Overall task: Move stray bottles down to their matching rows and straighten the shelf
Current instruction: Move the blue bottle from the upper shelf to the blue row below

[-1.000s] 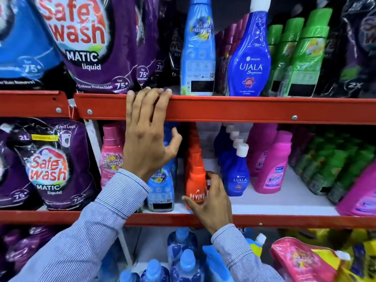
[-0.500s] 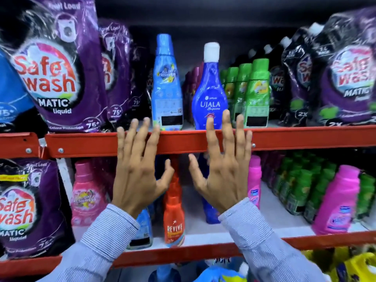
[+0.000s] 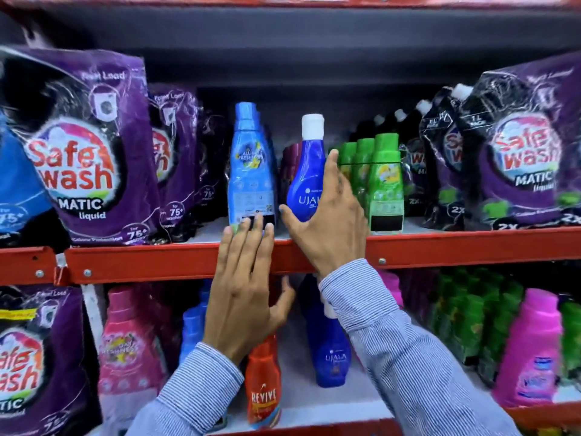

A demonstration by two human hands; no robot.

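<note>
Blue Ujala bottle (image 3: 306,180): we close our open right hand (image 3: 327,221) around its waist; left hand (image 3: 243,294) open, steadies the shelf edge (image 3: 141,259).

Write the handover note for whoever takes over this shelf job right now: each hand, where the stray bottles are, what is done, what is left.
Left hand: open, empty, fingertips at the foot of the light blue All Day Freshness bottle on the upper shelf.
Right hand: open, spread around the dark blue Ujala bottle, thumb at its left side, not closed on it yet.
Both strays stand upright on the upper shelf, between the purple Safe Wash pouches and the green bottles.
Matching rows are below: Ujala row, light blue row.
Done: nothing moved down from what shows.
Left: bring both down, then straighten.
</note>
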